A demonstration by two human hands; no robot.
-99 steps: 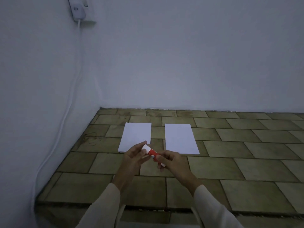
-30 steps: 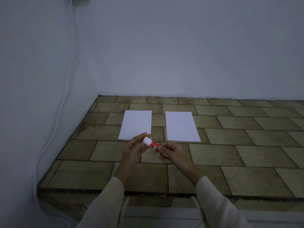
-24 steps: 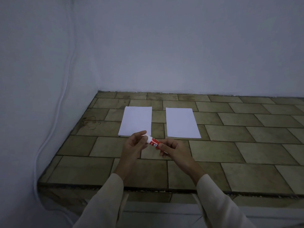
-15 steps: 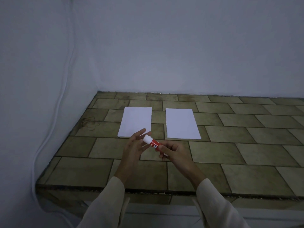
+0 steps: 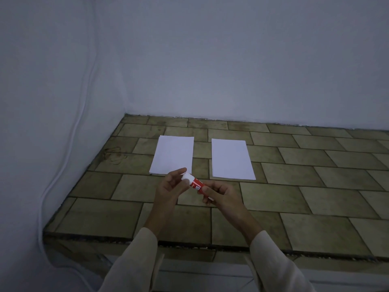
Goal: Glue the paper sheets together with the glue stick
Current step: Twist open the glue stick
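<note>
Little shifted since half second ago: left fingers closed back onto white cap; sheets unmoved; white cable point(image 5: 69, 142) seen along left wall; left paper sheet point(image 5: 173, 153) flat on tiled ledge point(image 5: 315, 186), right paper sheet point(image 5: 231, 159) beside it, apart; left hand point(image 5: 170, 187) pinched on cap of glue stick point(image 5: 194, 185); stick's red body gripped by right hand point(image 5: 223, 196), held above ledge, near side of sheets.

We've got one bit of print here: white lettering on the red label of the glue stick point(image 5: 195, 185), running along the barrel, too small and blurred for us to read for sure. The left paper sheet point(image 5: 173, 153) and right paper sheet point(image 5: 231, 158) show us no writing
</note>
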